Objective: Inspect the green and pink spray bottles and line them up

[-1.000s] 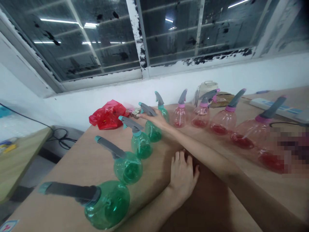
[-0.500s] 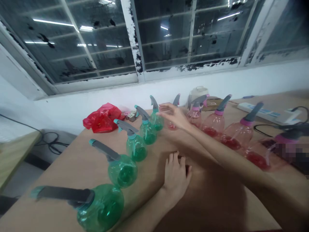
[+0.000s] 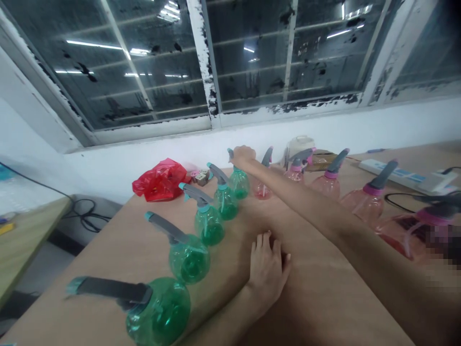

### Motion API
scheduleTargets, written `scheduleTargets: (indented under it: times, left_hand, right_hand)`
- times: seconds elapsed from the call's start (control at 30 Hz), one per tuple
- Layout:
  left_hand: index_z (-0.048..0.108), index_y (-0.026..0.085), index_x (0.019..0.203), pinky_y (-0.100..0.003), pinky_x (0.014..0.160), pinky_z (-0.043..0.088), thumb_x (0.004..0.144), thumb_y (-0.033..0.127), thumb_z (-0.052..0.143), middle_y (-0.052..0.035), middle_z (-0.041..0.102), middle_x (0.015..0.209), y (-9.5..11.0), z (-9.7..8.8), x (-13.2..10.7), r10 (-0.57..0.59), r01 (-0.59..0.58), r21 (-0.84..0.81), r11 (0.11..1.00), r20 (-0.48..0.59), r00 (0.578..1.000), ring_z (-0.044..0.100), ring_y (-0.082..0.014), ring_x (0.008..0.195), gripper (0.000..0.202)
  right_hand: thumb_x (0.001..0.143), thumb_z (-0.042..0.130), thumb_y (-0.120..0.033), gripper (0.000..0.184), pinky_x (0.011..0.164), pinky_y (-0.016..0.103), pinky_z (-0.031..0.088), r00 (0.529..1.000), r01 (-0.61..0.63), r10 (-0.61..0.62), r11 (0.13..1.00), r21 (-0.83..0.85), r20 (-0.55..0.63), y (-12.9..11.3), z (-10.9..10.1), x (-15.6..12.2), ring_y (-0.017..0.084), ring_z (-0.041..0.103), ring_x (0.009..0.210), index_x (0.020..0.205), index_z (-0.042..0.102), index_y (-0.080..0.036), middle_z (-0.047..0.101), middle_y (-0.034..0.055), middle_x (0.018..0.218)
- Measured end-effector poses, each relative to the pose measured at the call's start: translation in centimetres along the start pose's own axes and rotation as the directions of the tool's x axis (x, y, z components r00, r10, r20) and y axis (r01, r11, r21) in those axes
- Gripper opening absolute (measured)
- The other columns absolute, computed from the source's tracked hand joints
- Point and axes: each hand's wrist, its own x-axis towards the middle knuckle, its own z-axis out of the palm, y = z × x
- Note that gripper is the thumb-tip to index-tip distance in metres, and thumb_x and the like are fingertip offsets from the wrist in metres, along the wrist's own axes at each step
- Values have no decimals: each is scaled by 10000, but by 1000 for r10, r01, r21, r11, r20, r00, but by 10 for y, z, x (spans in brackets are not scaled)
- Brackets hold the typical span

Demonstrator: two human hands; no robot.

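Observation:
My right hand (image 3: 244, 157) reaches to the far end of a row of green spray bottles and is closed round the grey trigger head of the farthest green spray bottle (image 3: 239, 183), which stands upright on the table. Its fingers are partly hidden behind the back of the hand. My left hand (image 3: 268, 266) rests palm down on the table, fingers slightly bent and apart, holding nothing. Left of it stand several more green spray bottles (image 3: 189, 259) with grey heads and teal tips. Pink spray bottles (image 3: 326, 185) form another row, partly behind my right forearm.
A crumpled red plastic bag (image 3: 160, 180) lies at the back left, beside small grey and pink pieces (image 3: 200, 178). A white power strip (image 3: 406, 175) with cables lies at the right. Behind the table (image 3: 306, 293) are a white wall and a window (image 3: 248, 57).
My right hand, open beside the farthest green spray bottle before, has moved slightly left and closed on its head. My left hand stays on the table. The view has shifted a little.

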Motion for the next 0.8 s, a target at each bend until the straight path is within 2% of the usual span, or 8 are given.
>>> scheduleTargets:
  times: [0.13, 0.3, 0.33, 0.43, 0.5, 0.6, 0.7, 0.8]
  left_hand:
    - [575, 143, 1079, -511, 920, 463, 856, 258, 525, -155, 555, 1242, -3, -1, 0, 9, -10, -49, 999, -20, 1000, 515, -317, 1120, 256]
    - [487, 160, 1189, -474, 974, 418, 900, 279, 468, -125, 544, 1190, -6, -6, 3, 0, -42, -327, 944, -127, 992, 508, -260, 1127, 313]
    - [486, 170, 1177, -463, 980, 410, 905, 300, 463, -113, 548, 1162, -6, -6, 4, -32, -34, -420, 907, -150, 988, 517, -244, 1107, 302]
    - [522, 186, 1029, -413, 926, 436, 863, 392, 533, -72, 586, 1003, -9, -3, 10, -253, 109, -770, 628, -70, 965, 568, -213, 977, 264]
    - [526, 192, 968, -370, 846, 472, 829, 457, 555, -64, 606, 954, -11, 0, 15, -355, 199, -898, 392, 52, 933, 590, -209, 925, 301]
    - [529, 191, 1034, -347, 796, 491, 866, 541, 401, -84, 632, 1055, -12, 2, 24, -381, 214, -953, 213, 120, 917, 614, -220, 958, 409]
    - [582, 150, 1037, -363, 805, 494, 856, 625, 338, -102, 678, 1020, -9, -2, 29, -336, 238, -968, 84, 197, 921, 639, -255, 960, 564]
    - [635, 129, 1040, -378, 882, 466, 815, 674, 425, -110, 693, 1055, -5, -7, 27, -196, 271, -960, -67, 279, 940, 624, -285, 1026, 626]
  right_hand:
    - [847, 585, -427, 387, 830, 433, 484, 998, 23, -22, 1000, 13, -67, 2, -29, 6, 344, 629, 1036, 994, 695, -86, 676, 217, 1041]
    - [887, 482, -438, 453, 802, 415, 459, 931, 242, -168, 948, 206, -323, 13, -123, -23, 275, 662, 935, 1009, 678, -48, 692, 112, 900]
    - [908, 391, -435, 514, 781, 384, 427, 924, 274, -190, 934, 230, -332, 17, -142, -39, 235, 668, 908, 1000, 671, -13, 677, 83, 874]
    - [800, 590, -499, 419, 654, 344, 479, 902, 367, -266, 887, 280, -340, 32, -179, -93, 159, 648, 653, 896, 708, -108, 690, 48, 747]
    - [777, 631, -503, 357, 618, 317, 468, 934, 340, -274, 881, 329, -231, 45, -183, -127, 135, 614, 600, 822, 717, -159, 658, 16, 665]
    - [766, 650, -500, 324, 556, 285, 424, 964, 260, -259, 885, 386, -57, 69, -162, -161, 116, 544, 547, 694, 698, -188, 600, -11, 582]
    - [784, 619, -500, 322, 511, 264, 392, 980, 123, -188, 841, 527, 72, 95, -128, -176, 106, 498, 524, 701, 682, -195, 579, -24, 589]
    - [760, 626, -511, 335, 492, 255, 374, 997, -28, -20, 794, 607, 73, 119, -96, -181, 103, 474, 495, 708, 684, -186, 543, -36, 549]
